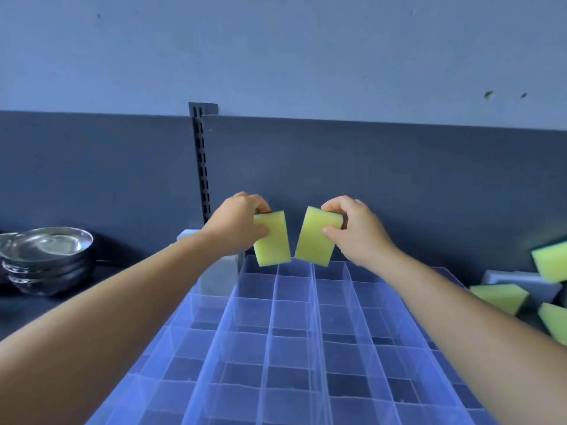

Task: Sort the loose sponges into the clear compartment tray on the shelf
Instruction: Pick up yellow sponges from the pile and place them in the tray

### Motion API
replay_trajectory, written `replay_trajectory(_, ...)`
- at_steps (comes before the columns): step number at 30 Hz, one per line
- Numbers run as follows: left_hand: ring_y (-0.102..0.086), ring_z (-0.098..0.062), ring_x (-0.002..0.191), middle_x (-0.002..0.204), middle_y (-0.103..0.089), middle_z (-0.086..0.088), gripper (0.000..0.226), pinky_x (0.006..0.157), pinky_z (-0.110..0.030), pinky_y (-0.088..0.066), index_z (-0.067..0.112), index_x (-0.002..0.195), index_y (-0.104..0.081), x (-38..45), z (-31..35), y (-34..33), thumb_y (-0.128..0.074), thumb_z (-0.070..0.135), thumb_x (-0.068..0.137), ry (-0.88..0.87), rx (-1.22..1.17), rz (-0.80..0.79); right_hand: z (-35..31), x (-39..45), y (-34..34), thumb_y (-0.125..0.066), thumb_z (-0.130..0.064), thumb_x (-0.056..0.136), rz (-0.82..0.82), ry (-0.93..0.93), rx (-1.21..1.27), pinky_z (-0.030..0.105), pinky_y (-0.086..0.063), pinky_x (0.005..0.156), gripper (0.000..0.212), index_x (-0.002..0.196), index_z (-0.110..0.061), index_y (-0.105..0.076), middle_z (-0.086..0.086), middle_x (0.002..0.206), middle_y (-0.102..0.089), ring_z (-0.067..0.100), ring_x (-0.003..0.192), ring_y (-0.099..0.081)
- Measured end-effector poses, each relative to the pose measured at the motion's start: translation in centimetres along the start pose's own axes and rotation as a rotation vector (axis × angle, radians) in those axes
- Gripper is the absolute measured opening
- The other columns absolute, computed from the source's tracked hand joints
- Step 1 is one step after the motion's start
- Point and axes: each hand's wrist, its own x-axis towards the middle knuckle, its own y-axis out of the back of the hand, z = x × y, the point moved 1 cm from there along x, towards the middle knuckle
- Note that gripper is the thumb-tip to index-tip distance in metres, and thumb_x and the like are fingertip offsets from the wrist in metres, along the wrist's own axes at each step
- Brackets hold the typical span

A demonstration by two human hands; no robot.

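Both hands up over far end of clear compartment tray (pixel 294 332) on the shelf. My left hand (pixel 239 222) pinches a yellow sponge (pixel 273 239), thumb on front face, fingers curled over top edge; sponge upright, lower edge just above back row of cells. My right hand (pixel 356 228) pinches a 2nd yellow sponge (pixel 316 236) same way, tilted slightly, lower corner over back row too. The 2 sponges sit side by side, narrow gap, not touching. Tray cells I can see hold nothing. Loose sponge pile (pixel 521 296) right of tray, some yellow/green, some grey. Stacked steel bowls (pixel 46 256) far left, well apart from tray.
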Motion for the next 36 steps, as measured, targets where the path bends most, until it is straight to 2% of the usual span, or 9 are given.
replay_trajectory(6, -0.056, -0.021, 0.093, 0.103, -0.061, 0.001, 0.028, 0.08, -0.034, -0.05, 0.02, 0.108, -0.063, 1.0, -2.3, -0.9, -0.066, 0.021, 0.08, -0.018, 0.055, -0.1, -0.2, 1.3, -3.4, -0.061, -0.011, 0.085, -0.041, -0.031, -0.037, 0.015, -0.038, 0.06, 0.029, 0.11, -0.025, -0.057, -0.004, 0.112, -0.047, 0.015, 0.086, -0.052)
replay_trajectory(9, -0.055, -0.022, 0.095, 0.105, -0.057, 0.002, 0.029, 0.08, -0.035, -0.05, 0.02, 0.11, -0.06, 1.4, -2.8, -1.3, -0.065, 0.022, 0.081, -0.025, 0.101, -0.101, 0.0, 1.6, -4.2, -0.06, -0.011, 0.086, -0.055, -0.043, -0.085, 0.023, -0.039, 0.066, 0.028, 0.109, -0.025, -0.056, -0.004, 0.112, -0.046, 0.016, 0.088, -0.051)
replay_trajectory(14, -0.048, -0.023, 0.087, 0.113, -0.053, -0.002, 0.029, 0.068, -0.031, -0.041, 0.017, 0.116, -0.053, 1.9, -3.1, -1.7, -0.06, 0.017, 0.087, -0.052, 0.261, -0.11, 0.4, 1.7, -4.4, -0.058, -0.009, 0.085, -0.115, 0.0, -0.245, 0.037, -0.05, 0.077, 0.023, 0.103, -0.023, -0.054, -0.004, 0.109, -0.045, 0.023, 0.091, -0.054)
replay_trajectory(16, -0.044, -0.022, 0.085, 0.113, -0.054, -0.004, 0.028, 0.067, -0.031, -0.039, 0.015, 0.116, -0.053, 2.0, -3.1, -1.8, -0.06, 0.017, 0.089, -0.061, 0.314, -0.112, 0.6, 1.8, -4.5, -0.059, -0.009, 0.084, -0.104, -0.004, -0.23, 0.035, -0.048, 0.077, 0.023, 0.103, -0.022, -0.055, -0.004, 0.109, -0.047, 0.021, 0.09, -0.053)
replay_trajectory(20, -0.055, -0.027, 0.09, 0.109, -0.056, -0.004, 0.027, 0.07, -0.033, -0.047, 0.017, 0.112, -0.057, 2.7, -3.0, -1.2, -0.06, 0.016, 0.086, -0.083, 0.307, -0.13, 0.5, 2.0, -4.7, -0.062, -0.011, 0.085, -0.058, -0.015, -0.114, 0.023, -0.039, 0.075, 0.022, 0.104, -0.022, -0.059, -0.006, 0.107, -0.051, 0.015, 0.09, -0.054)
replay_trajectory(24, -0.054, -0.027, 0.084, 0.104, -0.059, -0.005, 0.022, 0.065, -0.031, -0.043, 0.014, 0.106, -0.059, 2.8, -3.0, -1.1, -0.06, 0.014, 0.084, -0.093, 0.36, -0.165, 0.7, 1.9, -5.0, -0.062, -0.012, 0.086, -0.066, -0.02, -0.117, 0.023, -0.039, 0.076, 0.022, 0.105, -0.021, -0.059, -0.005, 0.107, -0.051, 0.015, 0.09, -0.053)
replay_trajectory(29, -0.043, -0.022, 0.082, 0.111, -0.056, -0.006, 0.024, 0.064, -0.032, -0.037, 0.013, 0.113, -0.056, 2.5, -2.9, -2.2, -0.058, 0.015, 0.089, -0.123, 0.454, -0.149, 1.1, 1.4, -5.7, -0.061, -0.012, 0.086, -0.072, 0.009, -0.197, 0.026, -0.038, 0.071, 0.018, 0.103, -0.017, -0.056, -0.007, 0.104, -0.046, 0.012, 0.075, -0.046)
replay_trajectory(32, -0.05, -0.023, 0.092, 0.115, -0.054, -0.004, 0.024, 0.064, -0.032, -0.039, 0.013, 0.114, -0.054, 2.5, -2.6, -3.2, -0.057, 0.014, 0.09, -0.155, 0.503, -0.143, 1.4, 0.9, -6.3, -0.057, -0.015, 0.09, -0.076, 0.052, -0.367, 0.029, -0.038, 0.07, 0.012, 0.102, -0.014, -0.058, -0.004, 0.109, -0.048, 0.016, 0.083, -0.044)
replay_trajectory(36, -0.053, -0.024, 0.104, 0.113, -0.053, -0.004, 0.027, 0.064, -0.031, -0.037, 0.012, 0.113, -0.049, 2.7, -2.5, -4.1, -0.06, 0.011, 0.088, -0.183, 0.54, -0.147, 1.5, 0.6, -6.9, -0.051, -0.016, 0.094, -0.121, 0.103, -0.507, 0.038, -0.047, 0.081, 0.019, 0.108, -0.012, -0.064, 0.002, 0.114, -0.054, 0.023, 0.106, -0.047)
